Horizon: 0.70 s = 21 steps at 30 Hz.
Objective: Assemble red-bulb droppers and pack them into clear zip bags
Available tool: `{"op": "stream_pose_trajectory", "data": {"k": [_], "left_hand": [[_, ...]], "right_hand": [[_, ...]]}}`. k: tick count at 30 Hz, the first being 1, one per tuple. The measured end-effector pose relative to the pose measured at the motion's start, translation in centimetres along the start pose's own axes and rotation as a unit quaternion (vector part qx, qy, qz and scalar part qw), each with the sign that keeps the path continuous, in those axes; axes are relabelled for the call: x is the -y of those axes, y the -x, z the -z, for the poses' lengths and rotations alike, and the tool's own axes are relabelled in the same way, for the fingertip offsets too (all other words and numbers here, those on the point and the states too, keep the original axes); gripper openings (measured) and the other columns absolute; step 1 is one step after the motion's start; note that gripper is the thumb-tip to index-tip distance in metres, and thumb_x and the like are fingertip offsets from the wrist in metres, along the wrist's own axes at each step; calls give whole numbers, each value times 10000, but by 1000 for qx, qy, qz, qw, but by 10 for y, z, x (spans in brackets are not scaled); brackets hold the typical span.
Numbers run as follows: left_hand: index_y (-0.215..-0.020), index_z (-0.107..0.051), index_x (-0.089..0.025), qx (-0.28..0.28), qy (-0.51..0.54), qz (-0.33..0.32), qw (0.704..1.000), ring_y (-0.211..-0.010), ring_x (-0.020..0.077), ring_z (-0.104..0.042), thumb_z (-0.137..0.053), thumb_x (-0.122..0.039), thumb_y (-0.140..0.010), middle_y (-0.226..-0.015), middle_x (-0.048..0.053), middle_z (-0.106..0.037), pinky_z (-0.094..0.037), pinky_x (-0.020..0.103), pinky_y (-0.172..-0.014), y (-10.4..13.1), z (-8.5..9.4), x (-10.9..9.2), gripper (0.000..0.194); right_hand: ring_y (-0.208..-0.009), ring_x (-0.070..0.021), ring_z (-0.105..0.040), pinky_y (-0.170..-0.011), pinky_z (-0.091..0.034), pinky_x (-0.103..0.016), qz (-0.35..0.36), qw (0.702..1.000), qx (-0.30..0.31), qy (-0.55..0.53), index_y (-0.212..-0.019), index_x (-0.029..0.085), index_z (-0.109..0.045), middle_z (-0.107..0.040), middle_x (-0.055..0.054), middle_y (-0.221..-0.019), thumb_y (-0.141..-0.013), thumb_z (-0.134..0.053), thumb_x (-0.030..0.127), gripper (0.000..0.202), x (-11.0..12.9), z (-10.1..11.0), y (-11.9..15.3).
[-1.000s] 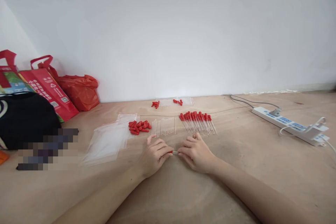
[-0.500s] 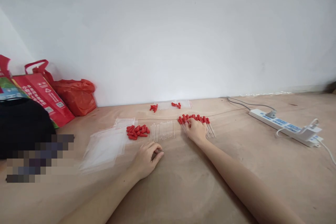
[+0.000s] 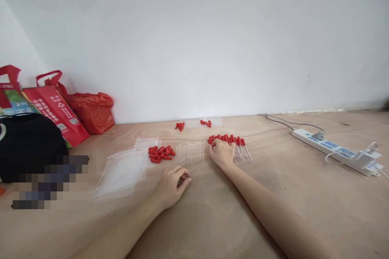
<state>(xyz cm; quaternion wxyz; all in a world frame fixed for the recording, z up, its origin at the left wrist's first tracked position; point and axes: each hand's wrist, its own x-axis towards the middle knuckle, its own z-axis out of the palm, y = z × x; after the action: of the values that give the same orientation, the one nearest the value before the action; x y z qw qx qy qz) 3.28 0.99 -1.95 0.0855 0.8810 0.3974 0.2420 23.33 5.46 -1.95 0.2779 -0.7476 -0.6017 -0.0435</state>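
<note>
My right hand [image 3: 223, 153] is at the left end of a row of droppers [image 3: 238, 141], glass tubes with red rubber bulbs. Its fingers are closed on a dropper there, though the hand hides most of it. My left hand [image 3: 173, 184] rests on the table, fingers loosely curled and the thumb slightly apart, with nothing visible in it. Just beyond it lie bare glass tubes [image 3: 190, 152] side by side. Loose red rubber bulbs [image 3: 161, 153] form a pile to their left.
Clear zip bags [image 3: 123, 174] lie on the left of the wooden table. More red bulbs [image 3: 180, 126] and tubes lie by the wall. A power strip [image 3: 334, 149] with plugs and cables is at right. Red bags [image 3: 91, 111] and a black item [image 3: 33, 145] stand at far left.
My right hand has shifted slightly left along the droppers, uncovering more of them on its right. My left hand stays in place, its thumb and fingers a little closer together. The view has turned slightly.
</note>
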Motion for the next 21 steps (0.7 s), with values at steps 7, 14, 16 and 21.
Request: {"op": "stream_pose_trajectory", "data": {"k": [7,14,16,21], "left_hand": [[-772,-562,-185,7,-5,5,1000,-719,172,-553,-496,-225,-783,-750,17,-591,-411,310,-673,1,1,-1,78],[-772,-558,-179,11,-15,9,1000,-725,169,-541,-492,-231,-789,-755,16,-587,-393,315,-689,2,-2,-1,86],[-755,-559,-178,-6,-39,13,999,-722,172,-533,-504,-241,-786,-741,13,-583,-383,317,-690,3,-3,2,89],[-724,-591,-180,-98,-185,22,978,-750,206,-505,-517,-192,-777,-752,31,-588,-341,332,-674,-1,7,25,92]], "right_hand": [[-805,-246,-585,-745,-233,-376,-15,998,52,31,-872,113,-556,-651,-147,-803,-755,-439,228,201,30,-11,0],[-810,-251,-595,-745,-239,-369,-36,995,82,53,-911,75,-532,-643,-178,-791,-745,-422,103,201,40,-21,-3],[-805,-253,-595,-743,-242,-367,-38,994,85,60,-908,59,-541,-637,-196,-789,-756,-400,78,208,42,-23,-2],[-830,-265,-570,-717,-256,-356,-23,994,78,78,-923,33,-557,-615,-220,-843,-782,-368,69,239,42,-16,2]]}}
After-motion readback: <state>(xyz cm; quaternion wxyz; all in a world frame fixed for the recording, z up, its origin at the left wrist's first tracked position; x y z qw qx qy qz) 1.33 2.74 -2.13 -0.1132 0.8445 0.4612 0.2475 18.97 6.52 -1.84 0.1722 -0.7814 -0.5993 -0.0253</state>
